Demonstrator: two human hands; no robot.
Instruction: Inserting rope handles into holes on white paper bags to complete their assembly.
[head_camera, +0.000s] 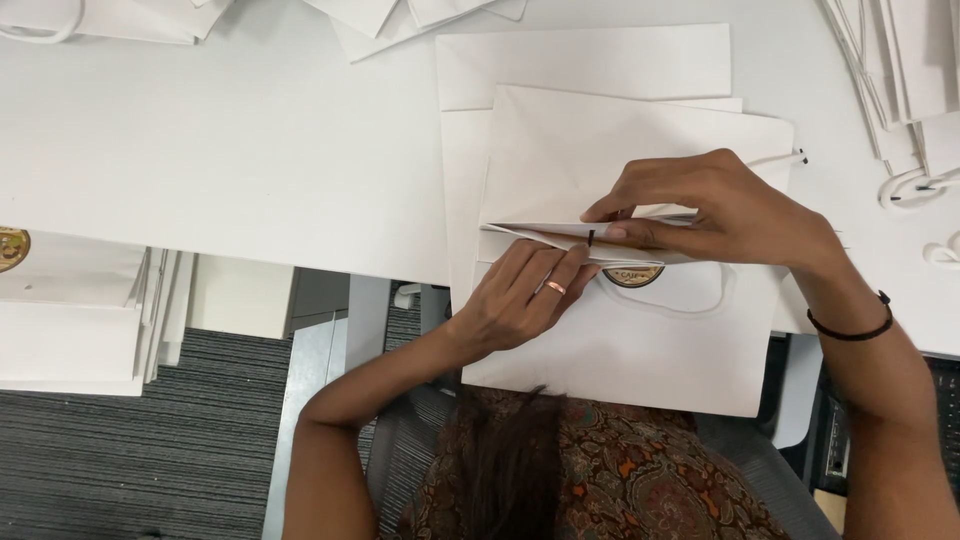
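Observation:
A flat white paper bag (640, 340) lies on the white table (250, 150), overhanging its near edge. A round gold sticker (633, 276) shows on its front, half under a folded flap. My left hand (525, 295), with a ring on one finger, pinches the flap's folded edge near a small black cord end (591, 238). My right hand (715, 210) presses fingertips on the same fold from the right; a black band circles its wrist. A white cord handle (700, 300) lies against the bag front.
More flat white bags (590, 60) lie beneath and behind. A stack of bags with a gold sticker (70, 310) sits at the left. Loose bags and white cord handles (915, 185) crowd the right edge. Grey carpet (120, 440) and a chair lie below.

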